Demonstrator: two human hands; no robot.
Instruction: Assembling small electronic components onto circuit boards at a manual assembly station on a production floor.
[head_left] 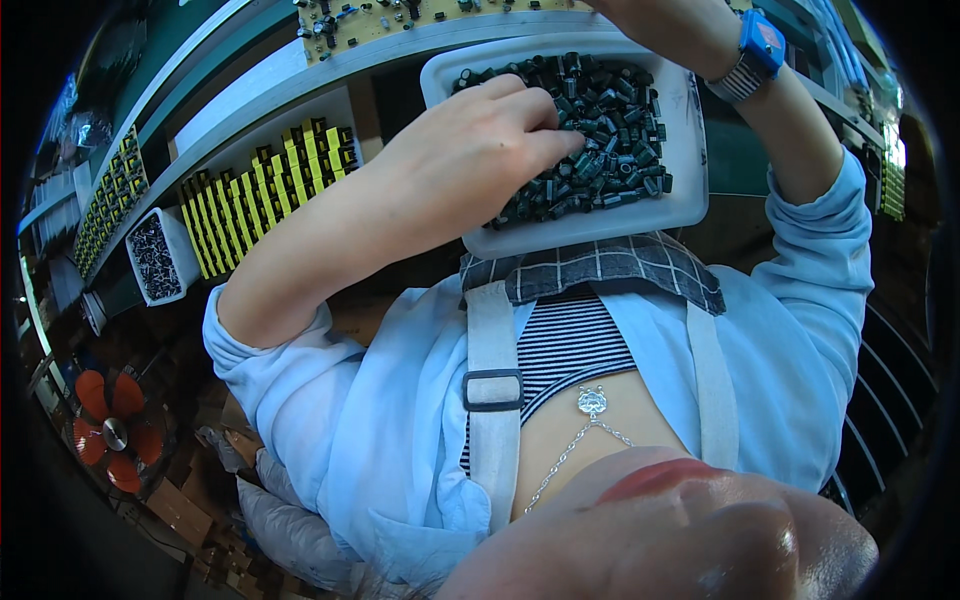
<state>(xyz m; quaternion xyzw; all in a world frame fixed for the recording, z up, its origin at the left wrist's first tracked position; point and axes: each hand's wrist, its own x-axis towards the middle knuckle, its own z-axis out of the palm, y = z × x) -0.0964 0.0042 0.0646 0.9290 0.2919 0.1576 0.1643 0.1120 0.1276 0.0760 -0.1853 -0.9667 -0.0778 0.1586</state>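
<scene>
My left hand (490, 145) reaches into a white plastic tray (685, 190) heaped with small dark green capacitors (610, 110). Its fingers are curled down among the parts, the fingertips partly hidden, so whatever they grip does not show. Beyond the tray lies a tan circuit board (430, 14) with many small components standing on it. My right hand (665, 28) is over the tray's far right corner, near the board; the top edge of the picture cuts off its fingers. A blue watch (762, 45) is on the right wrist.
Rows of yellow-and-black components (265, 185) stand left of the tray. Farther left are a small white bin (180, 255) of tiny metal parts and another filled board (112, 195). A metal rail (400, 48) runs behind the tray. An orange-bladed fan (115, 433) stands lower left.
</scene>
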